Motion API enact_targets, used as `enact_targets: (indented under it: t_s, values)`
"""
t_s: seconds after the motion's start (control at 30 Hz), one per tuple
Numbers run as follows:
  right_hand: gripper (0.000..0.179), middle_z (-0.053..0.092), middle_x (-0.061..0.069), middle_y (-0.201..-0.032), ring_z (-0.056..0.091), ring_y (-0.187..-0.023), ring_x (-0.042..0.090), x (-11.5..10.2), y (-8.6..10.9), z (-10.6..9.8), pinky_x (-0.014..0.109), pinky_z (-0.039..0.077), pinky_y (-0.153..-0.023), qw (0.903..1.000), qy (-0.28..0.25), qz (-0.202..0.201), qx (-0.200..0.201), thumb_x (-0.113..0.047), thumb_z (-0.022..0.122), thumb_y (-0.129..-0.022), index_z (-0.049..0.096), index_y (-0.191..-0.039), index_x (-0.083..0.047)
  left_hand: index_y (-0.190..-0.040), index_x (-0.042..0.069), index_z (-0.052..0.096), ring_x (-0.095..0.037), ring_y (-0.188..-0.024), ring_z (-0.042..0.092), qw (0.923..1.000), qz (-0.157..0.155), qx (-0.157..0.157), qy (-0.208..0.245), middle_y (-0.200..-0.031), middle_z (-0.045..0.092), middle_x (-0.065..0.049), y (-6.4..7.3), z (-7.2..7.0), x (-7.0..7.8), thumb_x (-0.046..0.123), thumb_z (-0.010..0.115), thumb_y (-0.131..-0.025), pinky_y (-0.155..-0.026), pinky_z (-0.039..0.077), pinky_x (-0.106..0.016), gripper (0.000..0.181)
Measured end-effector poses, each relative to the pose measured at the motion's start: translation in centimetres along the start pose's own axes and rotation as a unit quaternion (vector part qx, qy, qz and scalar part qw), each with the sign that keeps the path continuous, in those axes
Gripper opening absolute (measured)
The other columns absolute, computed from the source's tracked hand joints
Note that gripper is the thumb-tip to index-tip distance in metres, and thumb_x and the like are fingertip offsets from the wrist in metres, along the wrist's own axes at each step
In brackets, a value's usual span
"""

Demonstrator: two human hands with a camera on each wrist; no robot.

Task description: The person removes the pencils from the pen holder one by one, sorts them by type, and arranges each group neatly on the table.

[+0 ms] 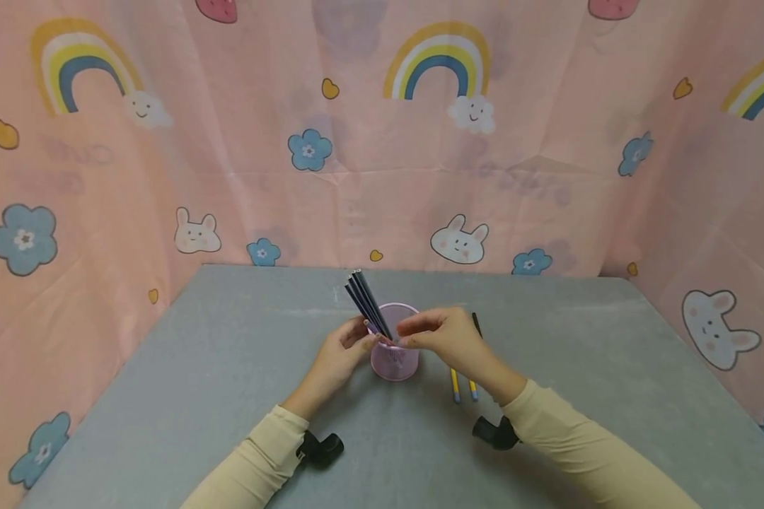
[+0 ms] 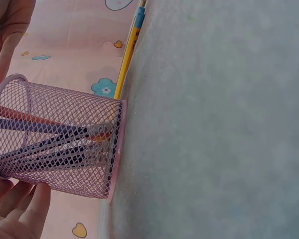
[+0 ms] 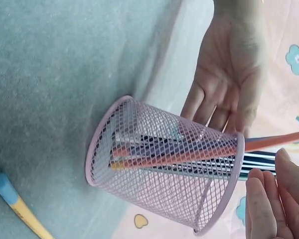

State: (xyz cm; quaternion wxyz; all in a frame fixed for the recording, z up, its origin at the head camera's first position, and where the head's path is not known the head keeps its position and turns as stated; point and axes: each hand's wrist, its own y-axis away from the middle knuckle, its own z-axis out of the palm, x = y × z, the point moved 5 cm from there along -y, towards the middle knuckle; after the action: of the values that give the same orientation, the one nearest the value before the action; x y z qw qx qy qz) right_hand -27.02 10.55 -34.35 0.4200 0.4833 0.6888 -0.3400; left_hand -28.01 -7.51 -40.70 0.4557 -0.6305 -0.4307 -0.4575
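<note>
A pink mesh pencil cup stands upright on the table. Several dark pencils lean left in it, and a red pencil slants up past the rim. My left hand holds the cup's left side, its thumb by the front rim and its other fingers farther round; in the right wrist view these fingers are partly behind the mesh. At the right of the rim is my right hand. Its thumb and fingers stand apart, close to the red pencil in the right wrist view, with nothing gripped between them.
Two yellow pencils with blue ends lie on the grey table right of the cup, partly under my right hand. A pink printed curtain closes off the back and sides. Black wrist cameras hang from both sleeves.
</note>
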Motion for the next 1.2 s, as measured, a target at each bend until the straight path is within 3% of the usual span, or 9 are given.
enact_targets:
  t_s: [0.07, 0.3, 0.57, 0.97, 1.2]
  values:
    - [0.023, 0.07, 0.005, -0.097, 0.064, -0.091, 0.019, 0.0, 0.0, 0.2, 0.033, 0.055, -0.081, 1.0, -0.006, -0.003, 0.001, -0.016, 0.075, -0.077, 0.072, -0.098, -0.007, -0.134, 0.004, 0.046, -0.026, -0.122, 0.051, 1.0, 0.002, 0.0, 0.002, -0.13, 0.055, -0.017, 0.0, 0.0, 0.1, 0.021, 0.059, -0.091, -0.099, 0.044, -0.04, 0.048]
    - [0.019, 0.071, 0.003, -0.092, 0.064, -0.087, 0.016, -0.2, 0.0, 0.8, 0.031, 0.055, -0.076, 0.9996, 0.007, -0.023, 0.014, -0.017, 0.077, -0.075, 0.074, -0.092, -0.011, -0.134, -0.004, 0.043, -0.032, -0.124, 0.048, 0.9999, -0.004, -0.015, 0.001, -0.131, 0.051, -0.023, 1.2, 0.2, 3.3, 0.012, 0.055, -0.093, -0.101, 0.04, -0.045, 0.046]
    - [0.019, 0.071, 0.004, -0.093, 0.064, -0.093, 0.018, -0.6, 0.2, 1.4, 0.032, 0.055, -0.077, 0.9993, -0.005, -0.036, 0.009, -0.016, 0.078, -0.074, 0.073, -0.092, -0.011, -0.135, -0.001, 0.043, -0.03, -0.125, 0.048, 0.9997, -0.016, -0.017, -0.002, -0.132, 0.051, -0.021, 1.3, 0.2, 3.1, 0.015, 0.056, -0.093, -0.101, 0.041, -0.044, 0.046]
    - [0.021, 0.07, 0.005, -0.096, 0.065, -0.096, 0.023, -0.8, -0.1, 1.9, 0.033, 0.055, -0.08, 0.9993, -0.022, -0.031, -0.003, -0.011, 0.077, -0.074, 0.072, -0.095, -0.008, -0.132, -0.004, 0.046, -0.031, -0.122, 0.05, 0.9999, -0.008, -0.006, -0.008, -0.129, 0.053, -0.022, 1.1, 0.0, 3.5, 0.013, 0.056, -0.093, -0.101, 0.041, -0.044, 0.044]
    - [0.019, 0.072, 0.003, -0.091, 0.066, -0.092, 0.016, -0.6, -0.2, 2.2, 0.031, 0.055, -0.08, 0.9992, -0.022, -0.031, 0.009, -0.015, 0.079, -0.072, 0.074, -0.089, -0.01, -0.132, -0.003, 0.047, -0.033, -0.122, 0.05, 0.9992, -0.006, -0.002, -0.039, -0.129, 0.054, -0.022, 1.1, 0.1, 3.4, 0.015, 0.056, -0.092, -0.099, 0.043, -0.044, 0.044]
